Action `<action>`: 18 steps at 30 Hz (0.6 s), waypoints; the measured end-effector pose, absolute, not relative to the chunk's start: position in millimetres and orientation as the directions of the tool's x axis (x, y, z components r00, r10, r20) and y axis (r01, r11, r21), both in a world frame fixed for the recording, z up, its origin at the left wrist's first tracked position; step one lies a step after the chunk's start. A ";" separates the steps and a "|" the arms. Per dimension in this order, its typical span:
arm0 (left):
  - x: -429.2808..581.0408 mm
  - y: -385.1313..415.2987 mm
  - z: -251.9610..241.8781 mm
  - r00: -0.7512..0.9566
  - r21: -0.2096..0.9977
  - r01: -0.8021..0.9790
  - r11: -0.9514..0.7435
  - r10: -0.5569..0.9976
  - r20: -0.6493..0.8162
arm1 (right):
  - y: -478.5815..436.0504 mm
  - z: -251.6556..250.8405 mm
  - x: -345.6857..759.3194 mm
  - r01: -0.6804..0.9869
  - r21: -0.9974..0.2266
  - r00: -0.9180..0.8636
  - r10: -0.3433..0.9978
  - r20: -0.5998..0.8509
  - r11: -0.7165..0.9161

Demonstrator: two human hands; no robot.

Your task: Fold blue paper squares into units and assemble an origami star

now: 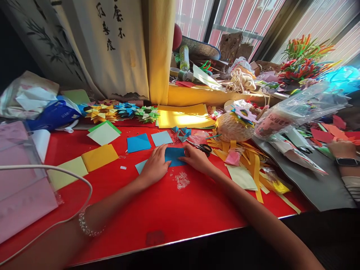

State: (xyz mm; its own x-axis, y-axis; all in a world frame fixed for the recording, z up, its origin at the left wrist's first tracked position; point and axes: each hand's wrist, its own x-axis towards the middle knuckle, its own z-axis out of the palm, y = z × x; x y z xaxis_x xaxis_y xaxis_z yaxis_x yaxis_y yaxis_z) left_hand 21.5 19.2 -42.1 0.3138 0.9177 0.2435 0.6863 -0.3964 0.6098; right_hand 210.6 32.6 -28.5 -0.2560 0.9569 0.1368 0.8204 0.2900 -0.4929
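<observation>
A blue sheet of paper (174, 154) is held between my two hands over the red tabletop, its lower edge level and its surface facing up. My left hand (155, 165) grips the left side, thumb along the lower edge. On the right side, my right hand (196, 158) pinches the sheet between thumb and fingers. A light blue paper (140, 166) shows partly from under my left hand. Just beyond lie a blue paper stack (138, 143), a pale blue sheet (161, 138) and folded blue pieces (182, 133). Black-handled scissors (206, 149) rest past my right hand.
Clear small bits (182, 180) lie in front of my hands. Yellow paper (100, 157) is at left, yellow strips (255, 176) at right. Folded paper rings (101, 112) line the back. A white cable (90, 187) crosses the left. Another person's hand (341, 148) touches red papers.
</observation>
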 end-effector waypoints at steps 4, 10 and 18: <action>22.4 18.5 -35.6 0.238 0.726 0.596 -0.341 0.940 0.246 | 34.0 -30.9 214.4 0.605 -0.695 -0.314 0.918 0.241 0.389; 20.9 22.0 -28.7 0.142 0.938 0.267 -0.220 0.972 0.188 | 30.1 -20.0 219.1 0.283 -0.924 -0.207 0.957 0.205 0.258; 22.6 9.7 -14.9 0.114 0.840 0.331 -0.430 0.902 0.417 | 25.1 -24.2 214.5 -0.100 -0.988 -0.313 0.947 -0.078 -0.114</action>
State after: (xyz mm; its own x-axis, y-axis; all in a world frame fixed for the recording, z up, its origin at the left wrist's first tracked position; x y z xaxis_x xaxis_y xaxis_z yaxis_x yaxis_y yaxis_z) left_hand 22.6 9.7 -14.9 0.1138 0.9016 0.4174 0.3312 -0.4305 0.8396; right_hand 214.5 25.1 -24.2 -0.3132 0.9465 -0.0776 -0.1001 -0.1141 -0.9884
